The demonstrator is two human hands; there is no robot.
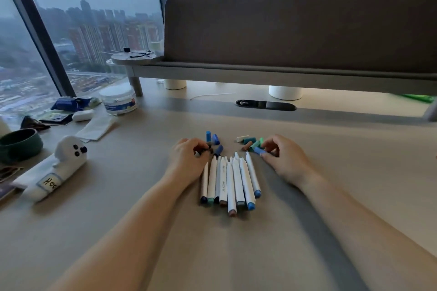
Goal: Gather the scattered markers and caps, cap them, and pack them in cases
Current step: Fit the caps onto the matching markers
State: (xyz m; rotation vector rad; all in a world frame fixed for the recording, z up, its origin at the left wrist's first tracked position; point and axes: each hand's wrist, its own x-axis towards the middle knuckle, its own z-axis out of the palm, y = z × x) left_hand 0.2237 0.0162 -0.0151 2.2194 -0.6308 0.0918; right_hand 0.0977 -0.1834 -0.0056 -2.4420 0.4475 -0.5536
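Several uncapped white markers (233, 182) lie side by side on the desk, tips pointing away from me. Beyond their tips lie two groups of loose caps: blue caps (214, 140) on the left, and teal, green, brown and white caps (250, 143) on the right. My left hand (188, 160) rests left of the marker tips, fingers curled round a small dark cap. My right hand (282, 157) sits on the right, pinching a light blue cap (259, 151). A white plush ghost-shaped pencil case (56, 169) lies at the left.
A dark green bowl (20, 145), a white jar (118, 99), packets and a white earbud case (82, 115) crowd the left side. A grey divider panel (300, 30) on a raised shelf spans the back, with a cable slot (266, 104) below it.
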